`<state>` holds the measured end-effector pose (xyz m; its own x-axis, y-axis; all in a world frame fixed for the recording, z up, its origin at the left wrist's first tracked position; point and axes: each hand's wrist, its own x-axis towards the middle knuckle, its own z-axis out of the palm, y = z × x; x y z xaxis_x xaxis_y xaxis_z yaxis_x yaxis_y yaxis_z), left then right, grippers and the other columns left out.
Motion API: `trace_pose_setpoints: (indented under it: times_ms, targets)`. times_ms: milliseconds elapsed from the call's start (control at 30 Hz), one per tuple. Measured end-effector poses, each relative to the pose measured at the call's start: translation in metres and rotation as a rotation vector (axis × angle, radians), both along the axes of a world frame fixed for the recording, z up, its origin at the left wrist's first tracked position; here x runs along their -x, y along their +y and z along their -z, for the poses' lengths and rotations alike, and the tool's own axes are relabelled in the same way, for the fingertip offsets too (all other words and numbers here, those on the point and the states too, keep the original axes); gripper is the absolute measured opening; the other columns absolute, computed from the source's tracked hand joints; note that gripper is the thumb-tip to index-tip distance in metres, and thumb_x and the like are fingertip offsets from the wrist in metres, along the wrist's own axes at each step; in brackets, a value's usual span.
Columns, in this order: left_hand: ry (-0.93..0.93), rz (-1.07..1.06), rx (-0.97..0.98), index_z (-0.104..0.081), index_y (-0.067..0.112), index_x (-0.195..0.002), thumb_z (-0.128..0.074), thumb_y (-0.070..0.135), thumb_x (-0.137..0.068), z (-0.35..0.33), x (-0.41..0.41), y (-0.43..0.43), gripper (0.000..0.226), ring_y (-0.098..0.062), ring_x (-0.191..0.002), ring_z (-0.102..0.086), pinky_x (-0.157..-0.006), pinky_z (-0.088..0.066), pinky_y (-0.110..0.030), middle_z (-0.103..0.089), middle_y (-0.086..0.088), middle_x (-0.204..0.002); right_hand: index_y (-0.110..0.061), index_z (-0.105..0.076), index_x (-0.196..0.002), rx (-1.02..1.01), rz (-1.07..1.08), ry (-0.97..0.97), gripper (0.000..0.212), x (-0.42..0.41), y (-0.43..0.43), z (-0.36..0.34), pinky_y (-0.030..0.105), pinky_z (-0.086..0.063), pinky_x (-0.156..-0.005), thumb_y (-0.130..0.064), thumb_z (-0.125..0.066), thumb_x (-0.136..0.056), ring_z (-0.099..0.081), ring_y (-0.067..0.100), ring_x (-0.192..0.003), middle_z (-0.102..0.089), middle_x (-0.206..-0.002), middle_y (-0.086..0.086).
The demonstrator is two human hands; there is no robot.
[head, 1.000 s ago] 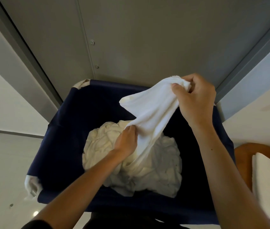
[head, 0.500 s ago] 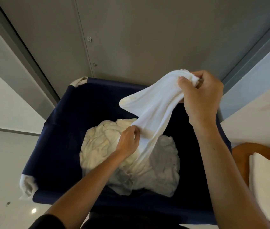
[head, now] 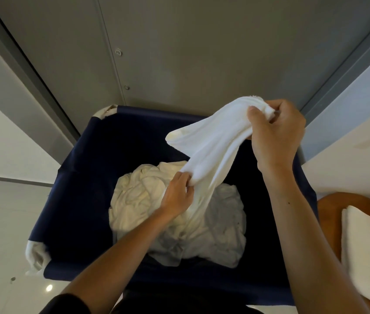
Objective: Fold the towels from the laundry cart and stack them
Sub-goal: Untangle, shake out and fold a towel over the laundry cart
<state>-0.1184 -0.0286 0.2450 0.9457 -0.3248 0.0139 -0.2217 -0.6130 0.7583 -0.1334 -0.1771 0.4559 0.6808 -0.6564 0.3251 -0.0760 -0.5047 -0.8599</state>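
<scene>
**Item 1: towel** point(head: 213, 143), white terry cloth.
- Location: stretched between the 2 hands above the laundry cart point(head: 84, 177). Its top end is bunched inside the right fingers. Its lower part runs past the left fingers into the pile point(head: 147, 200) beneath them.
- Right hand point(head: 276, 137): fingers and thumb curled tight round the gathered top end.
- Left hand point(head: 177, 196): fingertips pinch a fold of the same towel lower down, just above the pile.
- Handling (judged): soft, limp and light, sagging wherever unsupported. It is neither slippery nor fragile. It may drag neighbouring cloth up with it.
- Where to hold (judged): at a hem corner, not a bunch. With 1 corner in each hand's fingers the cloth should hang flat.

**Item 2: folded towel** point(head: 369, 252), white, lying right of the right forearm. This is probably the start of the stack.
</scene>
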Motion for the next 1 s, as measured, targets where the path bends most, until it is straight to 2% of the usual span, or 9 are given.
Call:
trace_pose_setpoints:
  times_ms: [100, 167, 267, 400, 500, 633, 767, 900, 1000]
  targets:
    - [0.017, -0.083, 0.063, -0.037, 0.010, -0.079, -0.047, 0.004, -0.094, -0.002, 0.009, 0.018, 0.019, -0.011, -0.051, -0.038, -0.046, -0.033, -0.025, -0.040, 0.003, -0.062, -0.013, -0.056, -0.088, 0.028, 0.047, 0.004, 0.007, -0.003, -0.007, 0.005, 0.003, -0.038, -0.058, -0.015, -0.061, -0.083, -0.050, -0.016, -0.063, -0.050, -0.072, -0.019]
    - [0.019, -0.150, 0.141, -0.037, 0.008, -0.087, -0.043, 0.008, -0.099, -0.007, 0.012, 0.030, 0.013, -0.007, -0.047, -0.037, -0.040, -0.032, -0.019, -0.041, 0.004, -0.060, -0.010, -0.058, -0.093, 0.037, 0.072, 0.001, 0.010, -0.007, -0.011, 0.006, 0.003, -0.037, -0.058, -0.014, -0.060, -0.084, -0.049, -0.015, -0.062, -0.048, -0.072, -0.020]
    - [0.051, -0.100, 0.118, -0.036, 0.013, -0.096, -0.037, 0.023, -0.103, -0.013, 0.020, 0.041, 0.011, -0.006, -0.046, -0.039, -0.039, -0.033, -0.018, -0.045, 0.005, -0.063, -0.005, -0.060, -0.098, 0.061, 0.083, -0.009, 0.016, -0.012, -0.013, 0.005, 0.001, -0.034, -0.056, -0.014, -0.060, -0.084, -0.047, -0.017, -0.061, -0.045, -0.072, -0.021]
    - [0.137, 0.082, -0.099, -0.039, 0.020, -0.109, -0.056, 0.042, -0.094, -0.012, 0.014, 0.053, 0.032, -0.012, -0.066, -0.056, -0.053, -0.040, -0.019, -0.053, 0.005, -0.082, -0.002, -0.060, -0.100, 0.070, 0.074, -0.023, 0.019, -0.013, -0.013, 0.003, 0.001, -0.034, -0.058, -0.014, -0.060, -0.085, -0.048, -0.010, -0.062, -0.049, -0.077, -0.013]
    - [0.058, 0.134, -0.312, -0.054, 0.010, -0.115, -0.062, 0.027, -0.092, 0.010, 0.011, 0.067, 0.030, -0.022, -0.083, -0.061, -0.065, -0.041, -0.023, -0.058, -0.003, -0.094, -0.005, -0.060, -0.099, 0.066, 0.057, -0.010, 0.017, -0.012, -0.011, 0.003, 0.001, -0.035, -0.059, -0.015, -0.061, -0.085, -0.048, -0.008, -0.063, -0.048, -0.076, -0.015]
    - [0.081, 0.007, -0.378, -0.061, 0.004, -0.107, -0.059, 0.003, -0.087, 0.030, 0.005, 0.084, 0.021, -0.020, -0.082, -0.052, -0.069, -0.041, -0.024, -0.052, -0.010, -0.106, -0.007, -0.059, -0.098, 0.063, 0.034, -0.013, 0.015, -0.009, -0.007, 0.008, 0.001, -0.036, -0.061, -0.015, -0.061, -0.086, -0.048, -0.016, -0.064, -0.046, -0.075, -0.020]
    - [0.043, -0.176, -0.348, -0.053, 0.010, -0.105, -0.053, 0.002, -0.088, 0.032, -0.001, 0.105, 0.019, -0.026, -0.081, -0.059, -0.066, -0.052, -0.038, -0.056, -0.007, -0.094, -0.007, -0.058, -0.096, 0.037, 0.061, -0.048, 0.013, -0.008, -0.008, 0.000, 0.003, -0.037, -0.059, -0.014, -0.060, -0.084, -0.048, -0.017, -0.063, -0.047, -0.073, -0.019]
    - [0.130, -0.062, -0.437, -0.050, 0.011, -0.111, -0.051, 0.009, -0.093, 0.049, 0.016, 0.102, 0.018, -0.022, -0.087, -0.059, -0.063, -0.039, -0.026, -0.058, -0.003, -0.097, -0.013, -0.054, -0.090, 0.052, 0.037, -0.063, 0.010, -0.007, -0.002, -0.003, 0.003, -0.037, -0.059, -0.014, -0.062, -0.084, -0.049, -0.015, -0.062, -0.048, -0.073, -0.018]
    - [0.279, 0.029, -0.432, -0.049, 0.010, -0.126, -0.051, 0.013, -0.095, 0.061, 0.025, 0.098, 0.032, -0.023, -0.095, -0.059, -0.074, -0.044, -0.027, -0.060, -0.010, -0.110, -0.015, -0.052, -0.087, 0.045, 0.004, -0.061, 0.011, -0.007, 0.002, -0.001, 0.003, -0.038, -0.059, -0.013, -0.062, -0.083, -0.049, -0.015, -0.062, -0.047, -0.071, -0.020]
